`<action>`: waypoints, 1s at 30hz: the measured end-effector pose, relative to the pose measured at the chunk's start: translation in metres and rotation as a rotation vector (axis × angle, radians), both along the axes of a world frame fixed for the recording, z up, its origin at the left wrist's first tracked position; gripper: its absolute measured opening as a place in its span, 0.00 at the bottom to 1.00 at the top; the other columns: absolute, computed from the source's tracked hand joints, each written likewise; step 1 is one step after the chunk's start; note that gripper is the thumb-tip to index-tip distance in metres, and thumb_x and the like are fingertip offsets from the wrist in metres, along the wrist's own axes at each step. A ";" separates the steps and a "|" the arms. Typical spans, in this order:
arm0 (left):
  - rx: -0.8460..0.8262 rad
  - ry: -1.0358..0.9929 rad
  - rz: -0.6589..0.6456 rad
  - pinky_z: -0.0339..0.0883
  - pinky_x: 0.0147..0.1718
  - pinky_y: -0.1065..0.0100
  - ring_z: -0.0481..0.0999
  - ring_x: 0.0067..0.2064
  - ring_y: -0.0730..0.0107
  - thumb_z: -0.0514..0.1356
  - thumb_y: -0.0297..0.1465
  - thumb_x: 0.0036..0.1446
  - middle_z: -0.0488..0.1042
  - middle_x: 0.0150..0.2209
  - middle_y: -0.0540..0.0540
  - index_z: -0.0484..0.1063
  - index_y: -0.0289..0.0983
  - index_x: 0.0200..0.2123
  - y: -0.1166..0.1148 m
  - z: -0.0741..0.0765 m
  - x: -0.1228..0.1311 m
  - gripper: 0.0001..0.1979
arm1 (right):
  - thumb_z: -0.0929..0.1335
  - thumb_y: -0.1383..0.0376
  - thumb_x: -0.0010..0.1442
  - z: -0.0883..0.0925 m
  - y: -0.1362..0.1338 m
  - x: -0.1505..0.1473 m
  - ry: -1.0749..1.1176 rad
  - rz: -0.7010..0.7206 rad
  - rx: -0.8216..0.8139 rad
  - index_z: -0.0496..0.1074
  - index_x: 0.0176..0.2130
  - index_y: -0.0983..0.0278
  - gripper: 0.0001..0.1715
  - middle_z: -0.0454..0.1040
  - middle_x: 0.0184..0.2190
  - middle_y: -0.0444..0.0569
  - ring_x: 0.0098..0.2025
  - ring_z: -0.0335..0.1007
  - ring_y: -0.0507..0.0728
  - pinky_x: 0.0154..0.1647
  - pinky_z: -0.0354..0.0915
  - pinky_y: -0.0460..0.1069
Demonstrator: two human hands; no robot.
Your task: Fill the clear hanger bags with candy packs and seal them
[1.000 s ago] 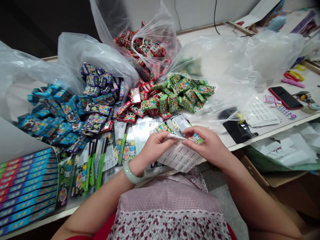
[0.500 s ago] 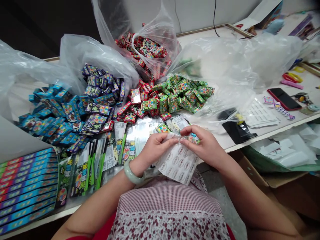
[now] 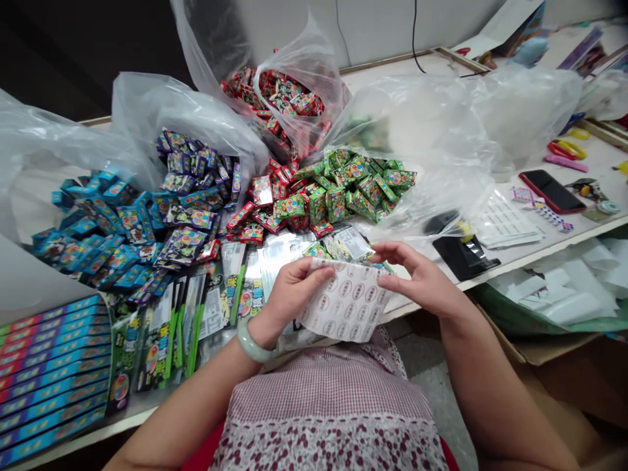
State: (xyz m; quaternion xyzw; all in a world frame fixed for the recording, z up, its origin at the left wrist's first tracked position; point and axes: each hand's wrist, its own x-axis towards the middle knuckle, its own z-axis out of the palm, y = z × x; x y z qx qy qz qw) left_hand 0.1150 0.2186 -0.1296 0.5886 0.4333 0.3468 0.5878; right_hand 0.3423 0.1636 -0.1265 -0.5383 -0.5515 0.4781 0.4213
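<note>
Between my hands, above my lap, is a white sheet of printed oval stickers (image 3: 346, 304) with dark and reddish lettering. My left hand (image 3: 294, 288), with a pale green bangle (image 3: 256, 341) on its wrist, pinches the sheet's upper left edge, thumb on top. At the upper right edge is my right hand (image 3: 415, 275), its thumb against the sheet and its index finger curved above; the other fingertips are partly hidden. Just beyond lie flat printed plastic pouches (image 3: 216, 301) and a pile of small green packets (image 3: 343, 190).
Blue packets (image 3: 98, 229), purple packets (image 3: 196, 163) and red packets (image 3: 284, 98) spill from clear plastic bags. Stacked colourful boxes (image 3: 53, 373) stand at left. At right are a black tape dispenser (image 3: 464, 255), more sticker sheets (image 3: 507, 219) and a phone (image 3: 554, 190).
The sticker sheet has turned more level and its top edge is spread out. My right hand has moved right, away from my left, and its fingers have parted somewhat.
</note>
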 end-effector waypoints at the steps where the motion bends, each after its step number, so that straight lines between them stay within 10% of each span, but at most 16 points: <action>1: -0.015 -0.024 0.024 0.59 0.24 0.74 0.65 0.25 0.76 0.64 0.36 0.50 0.70 0.24 0.51 0.75 0.36 0.26 0.001 -0.001 -0.001 0.09 | 0.76 0.58 0.47 -0.006 -0.001 0.001 0.119 -0.003 -0.057 0.69 0.49 0.60 0.30 0.74 0.44 0.49 0.47 0.70 0.58 0.48 0.65 0.53; 7: -0.062 -0.068 0.080 0.61 0.24 0.74 0.65 0.24 0.76 0.65 0.37 0.49 0.71 0.24 0.52 0.74 0.36 0.26 0.003 -0.009 0.000 0.10 | 0.78 0.58 0.41 -0.029 -0.004 -0.024 0.558 -0.228 -0.248 0.71 0.33 0.62 0.20 0.73 0.26 0.40 0.27 0.67 0.50 0.29 0.63 0.44; 30: -0.067 -0.139 0.034 0.63 0.32 0.72 0.70 0.31 0.74 0.67 0.31 0.48 0.75 0.29 0.51 0.75 0.38 0.28 0.008 -0.009 0.018 0.04 | 0.76 0.56 0.44 -0.033 -0.014 -0.021 0.272 -0.418 -0.126 0.72 0.24 0.64 0.15 0.70 0.21 0.42 0.25 0.61 0.50 0.24 0.58 0.44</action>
